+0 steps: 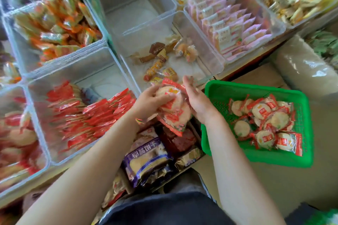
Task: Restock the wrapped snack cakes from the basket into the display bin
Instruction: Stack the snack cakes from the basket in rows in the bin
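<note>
1. Red-and-clear wrappers mark the snack cakes: a held stack of cakes (173, 109) sits between both hands, above the gap between the bins and the green basket (210, 133).
2. The stack's long axis runs from upper left to lower right, one end near the bin corner and the other pointing down toward the person's lap; the round faces of the cakes look up and to the left.
3. The left hand (155, 99) grips the upper part of the stack, with fingers curled over a round cake and the thumb across the wrapper.
4. The right hand (196, 100) presses its palm and nearly straight fingers flat against the stack's right side, fingertips pointing up toward the bins.
5. More loose cakes (265, 124) lie in the basket, heaped toward its right half at mixed angles; the basket's left part shows bare mesh.
6. The display bin (43, 115) with matching red packs stands to the left of the hands; its packs stand on edge in rows, and a bare patch of bin floor shows at the back.
7. The bin's near right corner lies just beside the left wrist.
8. A clear middle bin (210, 55) directly ahead holds a few small yellow and brown sweets (161, 67), with much bare floor.
9. A bin of pink packets (234, 29) stands to the right of it.
10. Purple and dark bagged goods (148, 159) lie below the forearms, between the display bin and the basket.
</note>
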`<state>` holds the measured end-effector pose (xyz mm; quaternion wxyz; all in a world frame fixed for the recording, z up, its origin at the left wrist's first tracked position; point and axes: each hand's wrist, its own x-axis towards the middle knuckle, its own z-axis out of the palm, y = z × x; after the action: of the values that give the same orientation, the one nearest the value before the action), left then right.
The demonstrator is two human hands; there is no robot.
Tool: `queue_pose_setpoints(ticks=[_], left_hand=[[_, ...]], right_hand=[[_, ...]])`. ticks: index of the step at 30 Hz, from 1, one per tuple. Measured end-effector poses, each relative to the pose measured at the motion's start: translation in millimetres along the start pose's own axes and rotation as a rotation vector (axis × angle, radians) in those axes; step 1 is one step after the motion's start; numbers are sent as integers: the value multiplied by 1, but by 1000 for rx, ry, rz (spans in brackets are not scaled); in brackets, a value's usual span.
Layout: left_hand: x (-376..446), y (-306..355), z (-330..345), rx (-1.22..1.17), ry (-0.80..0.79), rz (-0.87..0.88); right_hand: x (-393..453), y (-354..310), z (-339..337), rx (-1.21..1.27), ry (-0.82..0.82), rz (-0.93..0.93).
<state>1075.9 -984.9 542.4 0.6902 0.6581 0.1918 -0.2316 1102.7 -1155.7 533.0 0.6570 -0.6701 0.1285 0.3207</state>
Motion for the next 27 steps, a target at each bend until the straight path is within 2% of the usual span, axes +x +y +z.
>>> queue_pose_setpoints(ticks=[3, 6, 10, 13, 16, 19, 23, 27], left_hand=[[-20, 5, -56, -117, 160, 113], [-35, 8, -110, -243, 358, 187], [-46, 4, -169, -445, 594, 166], [-45, -4, -198, -310, 653, 207], [-41, -7, -218, -240, 681, 214], [-25, -10, -229, -99, 696, 233], [0, -21, -232, 334, 695, 236], [17, -31, -224, 867, 578, 226]], right_hand=[[1, -10, 52, 22, -89, -61], [3, -20, 98, -32, -212, -25], [8, -29, 136, -14, -192, 71], [22, -37, 153, -46, -95, 146], [36, -49, 171, -151, -128, 218], [47, -57, 186, -195, -134, 179], [59, -63, 191, -304, -21, -40], [72, -60, 201, -774, 199, -396]])
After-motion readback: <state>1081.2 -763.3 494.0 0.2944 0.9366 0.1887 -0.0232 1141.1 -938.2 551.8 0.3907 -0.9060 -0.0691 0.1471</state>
